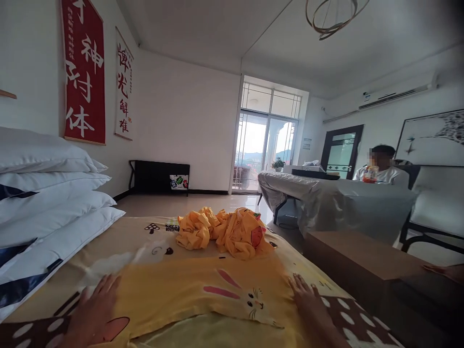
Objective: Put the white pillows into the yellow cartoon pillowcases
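A yellow cloth with a printed rabbit (174, 282) lies spread out in front of me, its near edge curving over a pale green area. My left hand (94, 307) rests flat at the cloth's left side, fingers stretched forward. At the right side my right hand (308, 302) lies palm down with its fingers spread, touching the cloth's edge. Neither hand grips anything. Underneath is a patterned bed sheet (119, 241) in beige and brown with white dots. Beyond the rabbit cloth sits a crumpled orange-yellow cloth (235, 234) in a loose heap.
White pillows (54, 200) are stacked at the left. A brown box (358, 253) stands close on the right, with part of another person's hand (445, 271) beside it. Behind it, a person (384, 166) sits at a plastic-covered table (326, 198). A black low rack (155, 178) stands by the wall.
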The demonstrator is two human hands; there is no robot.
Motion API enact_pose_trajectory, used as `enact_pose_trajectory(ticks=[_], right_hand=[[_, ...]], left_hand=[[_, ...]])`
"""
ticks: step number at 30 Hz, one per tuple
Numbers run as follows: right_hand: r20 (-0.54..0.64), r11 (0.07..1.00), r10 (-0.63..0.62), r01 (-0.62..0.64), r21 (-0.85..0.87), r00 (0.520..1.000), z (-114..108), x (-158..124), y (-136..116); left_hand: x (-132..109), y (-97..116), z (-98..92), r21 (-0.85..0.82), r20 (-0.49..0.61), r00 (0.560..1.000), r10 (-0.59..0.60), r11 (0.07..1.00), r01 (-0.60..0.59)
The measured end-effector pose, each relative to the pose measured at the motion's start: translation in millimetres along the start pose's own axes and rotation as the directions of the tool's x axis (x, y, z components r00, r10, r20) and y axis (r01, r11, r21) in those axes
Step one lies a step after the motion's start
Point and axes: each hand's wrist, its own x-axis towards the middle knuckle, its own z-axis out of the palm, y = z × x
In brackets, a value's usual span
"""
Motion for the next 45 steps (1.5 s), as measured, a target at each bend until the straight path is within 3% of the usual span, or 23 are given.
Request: enact_pose_trajectory(ticks=[2, 3, 5, 8, 10, 12, 14, 15, 16, 17, 19, 20, 23, 26, 29, 32, 35, 39, 43, 45], right_hand=[[-0.026, 0.984, -0.121, 0.124, 0.131, 0.992, -19, 8, -49], [-0.037, 0.941, -0.228, 0.23, 0.248, 0.973, -28, 12, -79], [-0.058, 0.873, -0.375, 0.373, 0.313, 0.925, -39, 19, -147], [-0.103, 0.785, -0.502, 0.502, 0.362, 0.859, -35, 23, -232], [-0.125, 0.759, -0.526, 0.531, 0.377, 0.841, -24, 27, -254], [-0.128, 0.769, -0.509, 0.517, 0.376, 0.851, -10, 35, -238], [-0.07, 0.826, -0.445, 0.439, 0.352, 0.893, 4, 48, -189], [0.016, 0.894, -0.323, 0.299, 0.333, 0.946, 11, 55, -158], [0.119, 0.934, -0.236, 0.191, 0.302, 0.964, 17, 62, -127], [0.149, 0.95, -0.185, 0.137, 0.28, 0.971, 23, 68, -97], [0.15, 0.973, -0.106, 0.072, 0.22, 0.983, 33, 76, -51], [0.145, 0.979, -0.085, 0.056, 0.194, 0.986, 37, 78, -38], [0.121, 0.994, -0.042, 0.03, 0.105, 0.992, 42, 78, -34], [0.055, 0.999, -0.007, 0.009, -0.045, 0.998, 37, 73, -54], [0.0, 0.99, -0.026, 0.026, -0.137, 1.0, 26, 63, -65], [-0.028, 0.984, -0.086, 0.081, -0.159, 0.996, 19, 46, -55], [-0.074, 0.973, -0.142, 0.125, -0.195, 0.987, 19, 27, -27], [-0.135, 0.969, -0.181, 0.154, -0.192, 0.974, 26, 3, 17], [-0.147, 0.963, -0.219, 0.189, -0.192, 0.965, 28, -20, 57], [-0.155, 0.97, -0.205, 0.179, -0.166, 0.966, 23, -27, 61]], left_hand=[[7, 37, -21.9, -0.02, 0.042, 0.996, 0.084, 0.996, -0.084], [12, 63, -32.4, -0.102, 0.088, 0.99, 0.11, 0.99, -0.101], [23, 125, -47.7, -0.269, 0.141, 0.969, 0.203, 0.95, -0.16], [32, 206, -49.8, -0.365, 0.159, 0.935, 0.317, 0.899, -0.243], [35, 226, -38.6, -0.398, 0.165, 0.916, 0.367, 0.874, -0.278], [37, 206, -20.5, -0.393, 0.177, 0.916, 0.36, 0.879, -0.269], [41, 153, 1.4, -0.338, 0.211, 0.94, 0.268, 0.922, -0.187], [43, 121, 12.6, -0.282, 0.243, 0.947, 0.21, 0.95, -0.138], [46, 89, 23.1, -0.203, 0.25, 0.952, 0.177, 0.971, -0.128], [48, 60, 32.4, -0.125, 0.255, 0.95, 0.179, 0.981, -0.151], [50, 19, 45.8, -0.049, 0.289, 0.944, 0.158, 0.987, -0.15], [51, 8, 49.4, -0.037, 0.304, 0.941, 0.148, 0.989, -0.143], [49, 9, 48.1, -0.041, 0.294, 0.953, 0.08, 0.997, -0.071], [44, 29, 34.0, 0.028, 0.144, 0.989, 0.04, 0.999, -0.044], [34, 41, 16.2, 0.092, -0.024, 0.994, 0.106, 0.99, -0.103], [20, 38, 3.3, 0.109, -0.069, 0.981, 0.179, 0.979, -0.171], [2, 22, 0.4, 0.188, -0.073, 0.963, 0.261, 0.952, -0.243], [-28, -15, 8.2, 0.319, -0.046, 0.948, 0.316, 0.904, -0.286], [-59, -56, 6.3, 0.362, 0.024, 0.973, 0.229, 0.905, -0.222], [-69, -65, -2.9, 0.37, 0.013, 0.987, 0.159, 0.916, -0.152]])
